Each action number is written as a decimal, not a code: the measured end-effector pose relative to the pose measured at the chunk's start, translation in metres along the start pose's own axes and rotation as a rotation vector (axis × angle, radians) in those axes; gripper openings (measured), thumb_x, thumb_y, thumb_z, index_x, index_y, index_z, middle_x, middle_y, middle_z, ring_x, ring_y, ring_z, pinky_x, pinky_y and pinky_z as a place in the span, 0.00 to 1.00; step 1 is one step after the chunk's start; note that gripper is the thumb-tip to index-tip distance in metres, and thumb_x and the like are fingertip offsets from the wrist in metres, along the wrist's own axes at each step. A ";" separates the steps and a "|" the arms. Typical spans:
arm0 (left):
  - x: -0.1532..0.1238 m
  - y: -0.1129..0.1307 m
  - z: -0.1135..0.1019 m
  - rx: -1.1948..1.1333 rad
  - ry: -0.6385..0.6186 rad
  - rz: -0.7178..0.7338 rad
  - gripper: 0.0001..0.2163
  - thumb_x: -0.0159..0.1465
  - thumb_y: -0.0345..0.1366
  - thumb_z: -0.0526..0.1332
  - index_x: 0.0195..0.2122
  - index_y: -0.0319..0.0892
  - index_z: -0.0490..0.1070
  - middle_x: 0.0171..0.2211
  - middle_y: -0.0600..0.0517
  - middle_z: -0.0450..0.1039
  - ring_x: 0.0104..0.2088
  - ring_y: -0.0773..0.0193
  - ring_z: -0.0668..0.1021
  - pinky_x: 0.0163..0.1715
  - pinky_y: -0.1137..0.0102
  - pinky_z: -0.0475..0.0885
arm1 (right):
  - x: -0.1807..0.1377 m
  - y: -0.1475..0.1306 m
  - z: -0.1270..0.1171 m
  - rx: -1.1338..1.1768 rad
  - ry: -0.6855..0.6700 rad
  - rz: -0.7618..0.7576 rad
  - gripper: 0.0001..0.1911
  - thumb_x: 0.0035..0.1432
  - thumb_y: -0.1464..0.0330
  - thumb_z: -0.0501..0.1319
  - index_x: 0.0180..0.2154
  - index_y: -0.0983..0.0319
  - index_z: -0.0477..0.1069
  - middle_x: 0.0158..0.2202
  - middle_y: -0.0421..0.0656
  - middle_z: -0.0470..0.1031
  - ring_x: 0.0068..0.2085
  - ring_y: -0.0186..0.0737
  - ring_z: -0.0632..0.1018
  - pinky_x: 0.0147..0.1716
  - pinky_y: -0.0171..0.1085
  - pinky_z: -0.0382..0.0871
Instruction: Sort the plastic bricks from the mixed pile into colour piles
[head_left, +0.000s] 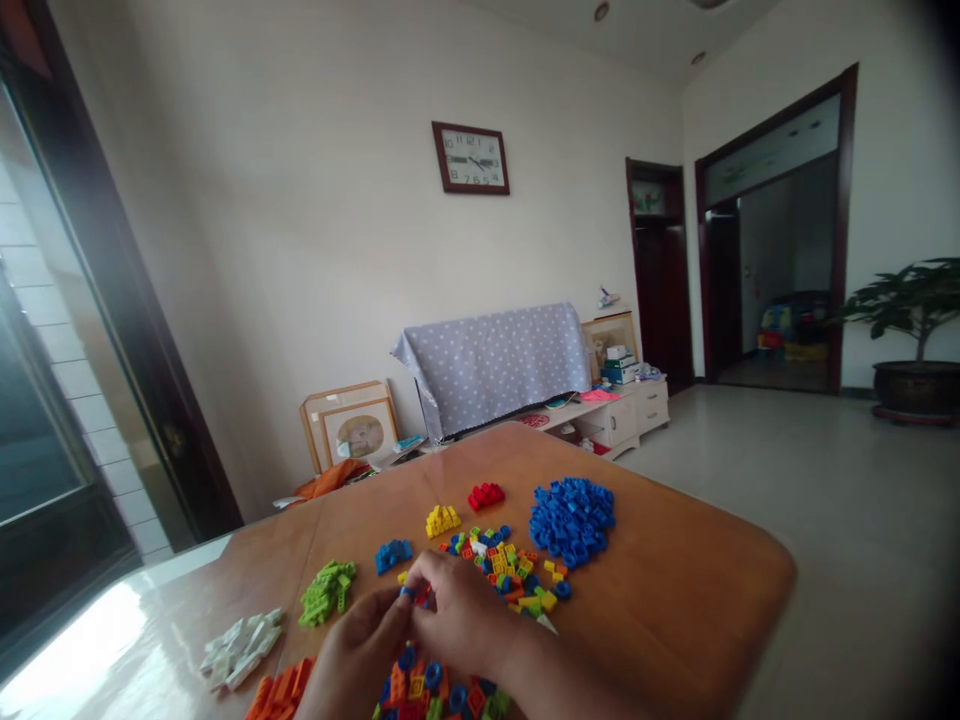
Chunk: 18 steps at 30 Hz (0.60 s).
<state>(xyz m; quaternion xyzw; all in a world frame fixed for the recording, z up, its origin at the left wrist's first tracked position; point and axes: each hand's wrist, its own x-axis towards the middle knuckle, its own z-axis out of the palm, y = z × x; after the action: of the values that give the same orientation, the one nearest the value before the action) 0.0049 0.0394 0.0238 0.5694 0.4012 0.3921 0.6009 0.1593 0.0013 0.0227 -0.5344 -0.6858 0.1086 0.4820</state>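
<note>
My left hand [364,632] and my right hand [466,612] meet over the near part of the table, fingertips pinched together. Between them shows a bit of a small blue building brick [406,591], mostly covered by the fingers. Some red shows just beside it, and I cannot tell if that is held too. Beyond the right hand spreads a mixed pile of bricks [511,568] in several colours. Another mixed pile [433,690] lies below my hands, partly hidden by them.
Sorted heaps lie around on the wooden table [675,560]: blue rings and bricks [572,520], red [486,496], yellow [442,520], blue [393,556], lime green [328,592], white [242,648] and orange [280,692]. A cloth-covered television [495,365] stands beyond the table.
</note>
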 end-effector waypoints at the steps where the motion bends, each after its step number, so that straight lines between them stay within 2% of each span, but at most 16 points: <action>1: 0.000 0.003 0.006 -0.058 0.019 -0.013 0.25 0.44 0.51 0.77 0.36 0.38 0.79 0.27 0.50 0.77 0.28 0.63 0.78 0.29 0.72 0.73 | 0.001 0.001 -0.001 -0.004 0.014 0.005 0.08 0.54 0.70 0.61 0.38 0.58 0.73 0.37 0.38 0.78 0.36 0.34 0.77 0.34 0.30 0.64; 4: 0.000 0.005 0.023 -0.225 0.089 -0.030 0.20 0.45 0.44 0.77 0.36 0.39 0.79 0.29 0.49 0.78 0.32 0.59 0.81 0.33 0.69 0.76 | 0.004 0.006 -0.009 -0.002 0.029 0.008 0.11 0.53 0.72 0.61 0.40 0.58 0.74 0.38 0.40 0.79 0.38 0.35 0.77 0.36 0.30 0.65; 8: 0.002 -0.001 0.035 -0.314 0.108 -0.025 0.18 0.46 0.40 0.76 0.36 0.37 0.78 0.30 0.48 0.79 0.34 0.56 0.82 0.30 0.71 0.76 | 0.005 0.015 -0.020 0.105 -0.058 0.059 0.11 0.54 0.71 0.61 0.41 0.59 0.76 0.37 0.39 0.79 0.37 0.35 0.78 0.34 0.29 0.67; 13: 0.007 -0.011 0.031 -0.293 0.066 -0.061 0.20 0.48 0.40 0.76 0.38 0.36 0.77 0.35 0.45 0.81 0.35 0.56 0.83 0.30 0.71 0.76 | 0.008 0.032 -0.015 0.265 -0.172 0.188 0.14 0.57 0.69 0.61 0.46 0.59 0.77 0.35 0.38 0.79 0.33 0.33 0.76 0.30 0.28 0.67; 18: 0.007 -0.015 0.026 -0.269 0.030 -0.039 0.20 0.52 0.42 0.74 0.41 0.35 0.77 0.34 0.45 0.81 0.33 0.58 0.83 0.31 0.71 0.74 | 0.011 0.037 -0.012 0.485 -0.198 0.214 0.14 0.55 0.71 0.64 0.45 0.61 0.77 0.33 0.38 0.76 0.34 0.33 0.76 0.35 0.31 0.70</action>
<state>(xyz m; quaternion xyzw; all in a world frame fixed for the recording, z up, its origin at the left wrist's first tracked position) 0.0321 0.0353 0.0096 0.4700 0.3649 0.4392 0.6731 0.1920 0.0212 0.0107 -0.4596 -0.6233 0.3711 0.5123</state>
